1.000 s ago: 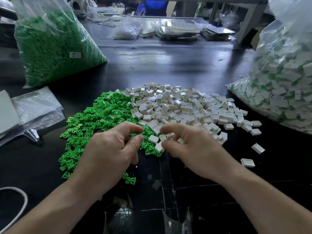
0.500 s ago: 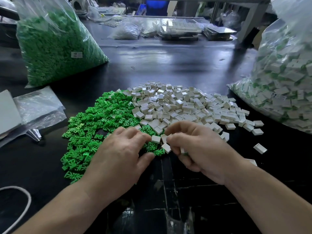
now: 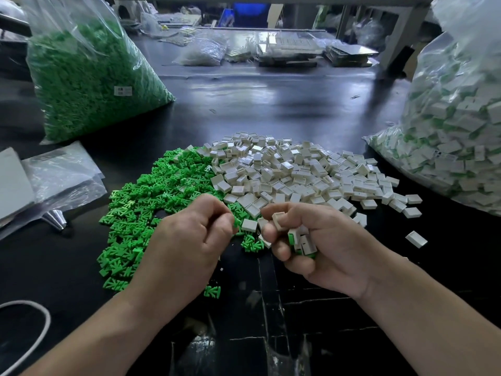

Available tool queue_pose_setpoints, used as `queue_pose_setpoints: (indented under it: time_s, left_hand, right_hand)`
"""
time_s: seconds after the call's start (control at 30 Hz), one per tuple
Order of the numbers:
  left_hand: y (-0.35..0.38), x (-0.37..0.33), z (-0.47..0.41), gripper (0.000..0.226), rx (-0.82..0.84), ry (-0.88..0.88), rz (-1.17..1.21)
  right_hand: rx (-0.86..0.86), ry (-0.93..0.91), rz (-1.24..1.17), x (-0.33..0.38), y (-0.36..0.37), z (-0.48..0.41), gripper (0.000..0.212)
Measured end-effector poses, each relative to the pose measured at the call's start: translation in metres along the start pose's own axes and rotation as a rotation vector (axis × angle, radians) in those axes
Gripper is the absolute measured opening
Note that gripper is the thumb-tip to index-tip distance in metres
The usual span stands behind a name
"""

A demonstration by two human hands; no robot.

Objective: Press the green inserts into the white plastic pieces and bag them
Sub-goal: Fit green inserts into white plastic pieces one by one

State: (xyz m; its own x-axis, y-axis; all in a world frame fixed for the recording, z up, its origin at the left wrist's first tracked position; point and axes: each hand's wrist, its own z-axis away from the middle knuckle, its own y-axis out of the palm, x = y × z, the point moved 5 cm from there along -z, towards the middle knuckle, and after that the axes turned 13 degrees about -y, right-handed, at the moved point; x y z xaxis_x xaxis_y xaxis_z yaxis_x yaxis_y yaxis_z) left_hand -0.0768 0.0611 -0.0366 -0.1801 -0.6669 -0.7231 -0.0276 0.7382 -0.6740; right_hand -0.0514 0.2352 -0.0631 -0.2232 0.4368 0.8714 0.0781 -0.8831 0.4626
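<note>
left hand [image 3: 195, 234] pinches a green insert [image 3: 236, 223]; right hand [image 3: 325, 245] grips a white piece [image 3: 279, 219], held close for mating; finished pieces [image 3: 301, 240] stashed in its palm, probably batching for the bag [image 3: 447, 137] at right

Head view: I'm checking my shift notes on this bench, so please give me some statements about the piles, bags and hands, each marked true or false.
1. The pile of green inserts lies left of the pile of white pieces. True.
2. The right hand is empty. False: its fingers hold a white piece, with more pieces in the palm.
3. The left bag holds white pieces. False: it holds green inserts.
4. The right bag holds white pieces with green showing. True.
5. The left hand lies flat on the table. False: its fingers are curled, pinching a green insert.
</note>
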Motion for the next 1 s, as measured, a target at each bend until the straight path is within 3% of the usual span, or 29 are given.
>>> queue_pose_setpoints:
  time_s: [0.13, 0.3, 0.6, 0.77, 1.0]
  left_hand:
    - [0.000, 0.006, 0.002, 0.010, 0.111, -0.187, 0.442]
    - [0.004, 0.006, 0.001, 0.019, 0.242, -0.251, 0.685]
    - [0.004, 0.001, 0.003, 0.017, 0.261, -0.225, 0.755]
    - [0.005, 0.001, 0.005, 0.015, 0.274, -0.221, 0.743]
    - [0.007, 0.002, 0.006, 0.016, 0.314, -0.273, 0.783]
  right_hand:
    - [0.053, 0.009, -0.028, -0.001, 0.004, 0.001, 0.025]
    - [0.064, -0.017, 0.028, 0.000, 0.006, 0.002, 0.022]
    - [0.063, -0.006, -0.070, 0.002, 0.008, 0.002, 0.019]
    - [0.036, -0.008, -0.014, 0.001, 0.008, 0.004, 0.029]
    - [0.052, -0.115, 0.210, 0.004, 0.011, 0.005, 0.004]
